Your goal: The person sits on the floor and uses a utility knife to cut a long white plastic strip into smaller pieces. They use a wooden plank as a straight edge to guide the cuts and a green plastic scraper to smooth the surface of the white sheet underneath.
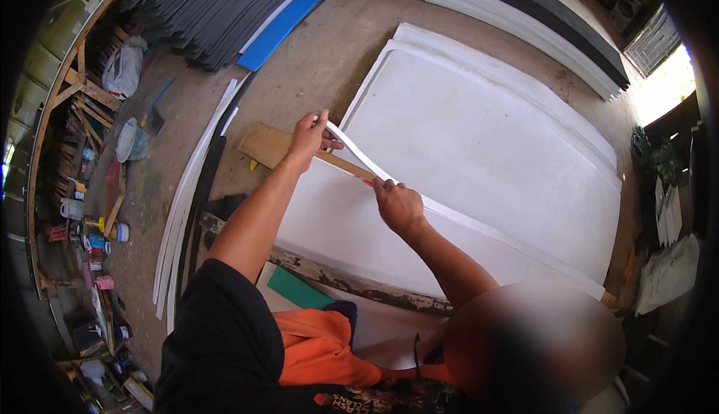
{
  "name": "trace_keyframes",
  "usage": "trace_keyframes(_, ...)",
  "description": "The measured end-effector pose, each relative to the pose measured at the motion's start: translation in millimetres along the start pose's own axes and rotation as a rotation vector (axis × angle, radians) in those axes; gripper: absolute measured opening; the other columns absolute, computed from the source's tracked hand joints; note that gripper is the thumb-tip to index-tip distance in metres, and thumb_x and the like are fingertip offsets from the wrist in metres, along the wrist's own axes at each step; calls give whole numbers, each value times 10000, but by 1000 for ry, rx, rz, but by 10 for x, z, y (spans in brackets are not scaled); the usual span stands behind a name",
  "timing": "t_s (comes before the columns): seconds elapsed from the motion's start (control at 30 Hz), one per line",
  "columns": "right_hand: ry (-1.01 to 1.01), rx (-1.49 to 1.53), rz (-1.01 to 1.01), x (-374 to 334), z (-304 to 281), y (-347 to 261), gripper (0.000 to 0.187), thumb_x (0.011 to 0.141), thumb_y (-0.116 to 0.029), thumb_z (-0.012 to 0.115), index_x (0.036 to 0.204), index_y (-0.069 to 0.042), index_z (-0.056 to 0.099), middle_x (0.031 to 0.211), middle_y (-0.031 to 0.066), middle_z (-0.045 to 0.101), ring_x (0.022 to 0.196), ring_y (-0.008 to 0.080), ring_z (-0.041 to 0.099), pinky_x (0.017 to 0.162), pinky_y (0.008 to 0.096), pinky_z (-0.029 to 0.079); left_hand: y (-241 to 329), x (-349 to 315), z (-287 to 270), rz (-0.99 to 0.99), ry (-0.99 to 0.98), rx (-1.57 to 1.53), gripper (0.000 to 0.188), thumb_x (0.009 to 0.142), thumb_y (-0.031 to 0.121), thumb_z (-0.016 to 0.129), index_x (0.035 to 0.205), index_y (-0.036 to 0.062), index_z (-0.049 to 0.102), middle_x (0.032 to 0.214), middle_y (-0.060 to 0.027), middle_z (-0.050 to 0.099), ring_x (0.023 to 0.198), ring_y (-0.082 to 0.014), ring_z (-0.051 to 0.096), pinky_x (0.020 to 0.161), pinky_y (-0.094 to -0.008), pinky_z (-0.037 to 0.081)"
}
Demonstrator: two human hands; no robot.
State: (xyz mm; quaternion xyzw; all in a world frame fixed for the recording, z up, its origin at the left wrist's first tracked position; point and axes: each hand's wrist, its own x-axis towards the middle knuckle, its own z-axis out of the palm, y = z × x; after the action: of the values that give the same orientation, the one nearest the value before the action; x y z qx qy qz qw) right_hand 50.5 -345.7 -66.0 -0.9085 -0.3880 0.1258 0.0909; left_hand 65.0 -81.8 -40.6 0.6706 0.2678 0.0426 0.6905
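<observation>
A narrow white strip (357, 155) runs between my hands, raised over large white foam-like sheets (479, 144). At its far left end, my left hand (307, 141) pinches the strip between thumb and fingers, with some fingers held out. Farther along it, my right hand (399, 206) is closed round the strip. A small red thing shows beside the right fingers, too little to name. Past that hand, a white edge (517, 251) continues to the right; I cannot tell whether it is the same strip. Beneath my left hand lies a wooden board (264, 144).
Stacked dark sheets (225, 10) with a blue one (292, 21) lie at the far left. Another black and white stack (524, 28) stands at the back right. Long white strips (189, 204) lie on the floor left. A bucket (132, 141) stands among clutter.
</observation>
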Motion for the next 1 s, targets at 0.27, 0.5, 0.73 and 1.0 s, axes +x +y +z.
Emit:
trace_keyframes(0.27, 180, 387, 111, -360, 9, 726, 219, 947, -281, 723, 1044, -86, 703, 960, 153, 760, 875, 383, 742, 744, 501, 587, 360, 34, 654, -5, -31, 14, 411, 1118, 437, 568, 1083, 29, 534, 930, -142, 723, 775, -286, 793, 702, -364, 645)
trace_keyframes(0.5, 174, 694, 571, -333, 207, 1079, 358, 1012, -378, 653, 1008, -21, 673, 887, 245, 729, 879, 467, 705, 760, 539, 524, -1044, 220, 281, -280, 56, 375, 739, 1055, 696, 480, 1365, 38, 608, 1329, -202, 682, 1345, -311, 611, 1145, -536, 445)
trace_keyframes(0.73, 245, 738, 652, -707, 438, 1292, 387, 1022, -378, 655, 959, 4, 663, 858, 266, 699, 839, 480, 682, 737, 544, 499, -1122, -504, 1120, 411, -454, 1133, 670, 1030, 687, 502, 1139, 94, 793, 1214, -234, 741, 1227, -420, 657, 1107, -543, 448)
trace_keyframes(1.0, 105, 730, 517, -979, 10, 1037, 299, 1037, -305, 636, 1168, -37, 651, 978, 259, 735, 948, 475, 710, 819, 516, 536, -1149, -398, 1287, 167, -417, 1047, 740, 1049, 671, 487, 796, 33, 765, 778, -212, 739, 809, -448, 726, 766, -544, 549)
